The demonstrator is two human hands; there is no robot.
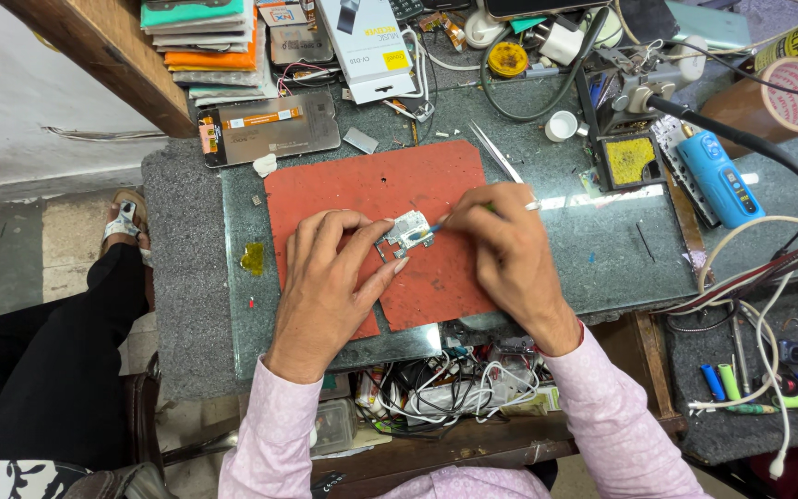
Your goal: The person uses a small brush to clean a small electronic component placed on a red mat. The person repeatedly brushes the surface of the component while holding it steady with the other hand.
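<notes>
Resting on a red mat [362, 194] near the middle of the bench [196, 277], a small silver circuit board [408, 231] is steadied by the left hand [325, 286], whose fingers [390, 270] pinch its near and left edges. The right hand [505, 245] has its fingers closed around a thin blue-tipped tool [436, 225], the tip touching the board's right side. Tweezers [496, 152] lie just beyond the mat's far right corner. A phone screen panel [270, 125] sits toward the far left corner, a blue handheld device [718, 176] and a yellow-sponge soldering stand [630, 159] toward the right edge. Tangled cables [445, 388] fill an open drawer below the near edge.
</notes>
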